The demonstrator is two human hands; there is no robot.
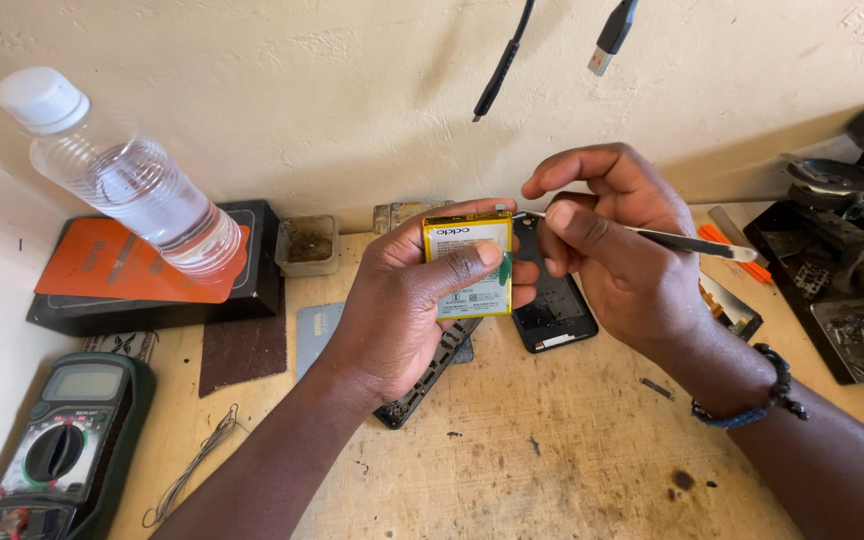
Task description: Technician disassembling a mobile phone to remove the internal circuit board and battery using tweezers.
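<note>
My left hand [407, 300] holds a flat yellow-and-white phone battery [467, 262] upright above the wooden bench, thumb across its face. My right hand [617, 250] grips thin metal tweezers [697, 243], whose tip reaches the battery's top right corner. Under the hands lie an opened black phone body [557, 305] and a dark phone frame [427, 385].
A clear plastic bottle [127, 180] stands on a black box with an orange card [137, 265] at the back left. A green multimeter [57, 445] sits front left. Dark equipment and circuit boards [852, 290] crowd the right. Two cables [507, 60] hang from above. A small dish [309, 243] stands by the wall.
</note>
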